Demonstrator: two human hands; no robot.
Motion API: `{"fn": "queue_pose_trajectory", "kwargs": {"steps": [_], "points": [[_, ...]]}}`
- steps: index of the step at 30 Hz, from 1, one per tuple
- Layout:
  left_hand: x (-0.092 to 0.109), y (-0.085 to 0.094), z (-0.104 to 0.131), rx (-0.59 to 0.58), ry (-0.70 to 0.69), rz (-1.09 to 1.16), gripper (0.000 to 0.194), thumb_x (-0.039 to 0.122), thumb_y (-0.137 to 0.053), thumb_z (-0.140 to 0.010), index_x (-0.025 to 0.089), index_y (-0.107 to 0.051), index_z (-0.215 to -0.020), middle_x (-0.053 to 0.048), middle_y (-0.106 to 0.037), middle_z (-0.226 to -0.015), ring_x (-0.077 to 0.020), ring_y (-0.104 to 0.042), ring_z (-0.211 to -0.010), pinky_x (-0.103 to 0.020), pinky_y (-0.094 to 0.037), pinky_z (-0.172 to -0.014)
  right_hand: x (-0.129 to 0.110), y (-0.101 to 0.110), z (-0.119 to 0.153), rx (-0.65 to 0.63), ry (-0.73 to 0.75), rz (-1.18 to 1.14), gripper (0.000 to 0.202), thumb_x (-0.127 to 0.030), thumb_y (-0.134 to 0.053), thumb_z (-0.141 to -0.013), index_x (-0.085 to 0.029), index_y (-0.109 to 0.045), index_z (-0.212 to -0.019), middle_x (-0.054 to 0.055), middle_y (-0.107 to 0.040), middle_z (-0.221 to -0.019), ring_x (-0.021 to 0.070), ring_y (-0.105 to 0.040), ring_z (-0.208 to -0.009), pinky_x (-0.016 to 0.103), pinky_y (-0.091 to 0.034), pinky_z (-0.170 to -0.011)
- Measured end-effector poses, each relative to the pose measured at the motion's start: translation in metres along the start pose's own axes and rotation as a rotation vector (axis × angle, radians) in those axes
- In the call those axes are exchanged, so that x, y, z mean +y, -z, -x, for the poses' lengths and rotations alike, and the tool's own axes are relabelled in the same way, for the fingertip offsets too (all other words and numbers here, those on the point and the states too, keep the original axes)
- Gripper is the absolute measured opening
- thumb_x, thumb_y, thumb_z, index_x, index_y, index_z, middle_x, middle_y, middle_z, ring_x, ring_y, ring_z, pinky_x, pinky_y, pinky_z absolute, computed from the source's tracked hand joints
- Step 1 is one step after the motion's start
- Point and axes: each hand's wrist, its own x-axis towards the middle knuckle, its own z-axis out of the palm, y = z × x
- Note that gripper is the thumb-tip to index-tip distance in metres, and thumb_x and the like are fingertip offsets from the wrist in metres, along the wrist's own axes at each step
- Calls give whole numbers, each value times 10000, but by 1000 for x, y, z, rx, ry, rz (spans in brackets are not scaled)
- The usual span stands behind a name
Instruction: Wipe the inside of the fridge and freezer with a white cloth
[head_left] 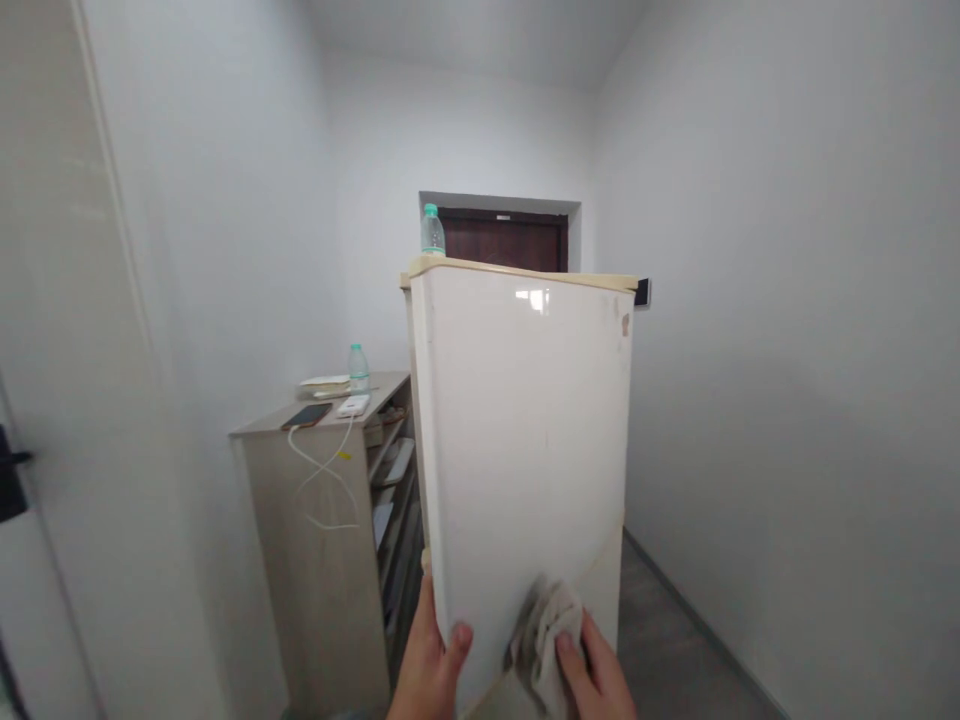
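A white refrigerator (525,430) with a cream top edge stands upright in front of me. My left hand (436,655) grips the lower left edge of its door, thumb on the front face and fingers around the side, partly hidden. Bunched in my right hand (596,670) is a greyish cloth (551,640), pressed against the low part of the white front. The thumb lies over the cloth, and some of the fingers are hidden. A clear bottle (433,232) with a green cap stands on top of the refrigerator.
Left of the refrigerator is a wooden shelf cabinet (315,560), bearing a phone (307,416), a white charger (353,405) with a hanging cable, papers (324,385) and another bottle (359,370). Behind is a dark door (502,240); a white wall (765,380) runs along the right.
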Motion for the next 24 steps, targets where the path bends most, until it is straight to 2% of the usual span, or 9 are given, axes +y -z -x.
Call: {"fn": "queue_pose_trajectory", "kwargs": {"steps": [2,4,7,11,13,18,24], "points": [[5,3,-20,62,-13,11,1293,1056,-427,-992,91,-393,-1852,-281,-539,-1850,-508,-429,-1787,-670,-410,-1468,2,-17,-20,-85,25,-24,1003,-1076,-820,-715,-267,-939,-1297,154,-849,-1522,476,-658,-1603,546,-485,-1409],[9,8,-45,94,-89,5,1206,1007,-405,-1046,130,-371,-1873,-249,-508,-1882,-472,-395,-1812,-638,-375,-1492,5,-32,-38,-138,41,-45,967,-1054,-830,-726,-272,-938,-1284,159,-850,-1516,476,-651,-1609,566,-465,-1418],[6,15,-83,123,-189,-15,1090,917,-365,-1125,191,-244,-1929,-190,-350,-1983,-405,-273,-1870,-607,-252,-1540,10,-53,-59,-140,50,-68,926,-1033,-814,-773,-270,-931,-1284,168,-852,-1501,475,-665,-1591,598,-452,-1422],[-10,20,-125,158,-238,-15,1015,831,-362,-1179,213,-128,-1949,-161,-178,-2039,-351,-145,-1903,-586,-164,-1557,17,-74,-82,-171,84,-93,852,-975,-810,-856,-253,-918,-1297,172,-861,-1464,447,-710,-1523,568,-508,-1377],[-16,20,-142,172,-246,-26,1017,832,-353,-1181,218,-103,-1952,-160,-150,-2045,-343,-126,-1906,-584,-128,-1559,18,-79,-94,-187,90,-102,829,-957,-812,-876,-240,-916,-1279,180,-865,-1440,441,-726,-1486,565,-518,-1360],[-29,17,-179,204,-239,-82,1044,834,-347,-1181,182,-79,-1951,-195,-149,-2038,-339,-134,-1906,-574,-66,-1560,18,-88,-121,-183,57,-163,887,-979,-848,-820,-211,-906,-1261,195,-868,-1421,448,-725,-1468,593,-498,-1361],[-38,11,-203,226,-216,-86,1165,931,-346,-1127,126,-126,-1939,-224,-177,-2027,-346,-151,-1903,-534,-51,-1559,21,-91,-125,-230,40,-218,863,-948,-879,-812,-210,-912,-1259,192,-872,-1405,444,-723,-1468,614,-485,-1369]]}}
